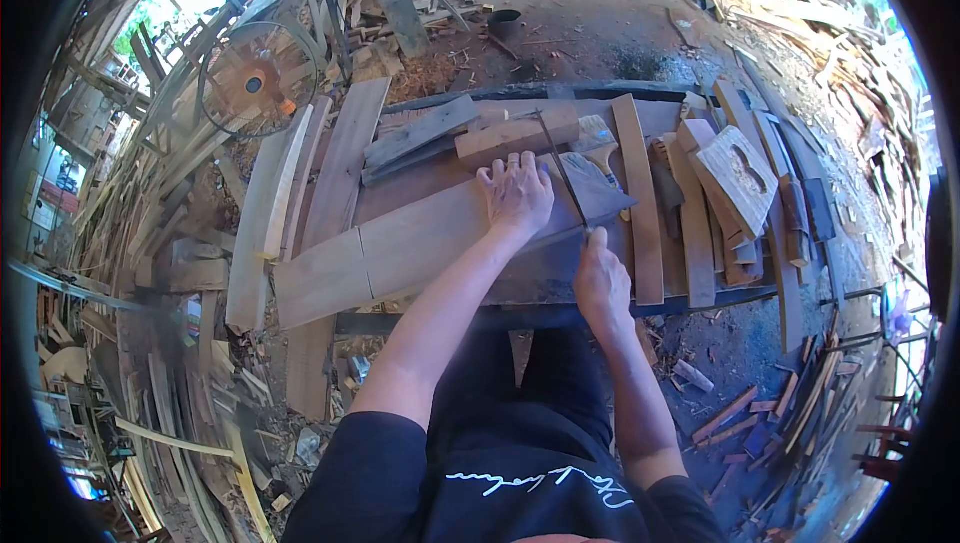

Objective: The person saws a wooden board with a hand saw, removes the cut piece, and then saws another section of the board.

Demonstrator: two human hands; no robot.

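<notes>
"Left grip (518, 191)?"
"Open, palm down on the board (430, 218), fingers spread near its far edge."
"Right grip (603, 278)?"
"Closed round the near end of the saw (566, 175). Blade slants away from it, up and to the left, across the right end of the board."
"Board lies where?"
"On the desk (540, 278), under the left grip, running off to its left. Thin dark line across it near the left end."
"Beyond the left grip?"
"Block (515, 141), just past the fingers. Brush (598, 139) right of that, beyond the right grip."
"Right of the right grip?"
"Slat (640, 203) first, lying crosswise, more strips after it, then a carved piece (738, 179) on top, tilted."
"Far left?"
"Round fan (257, 80), well apart from both grips."
</notes>
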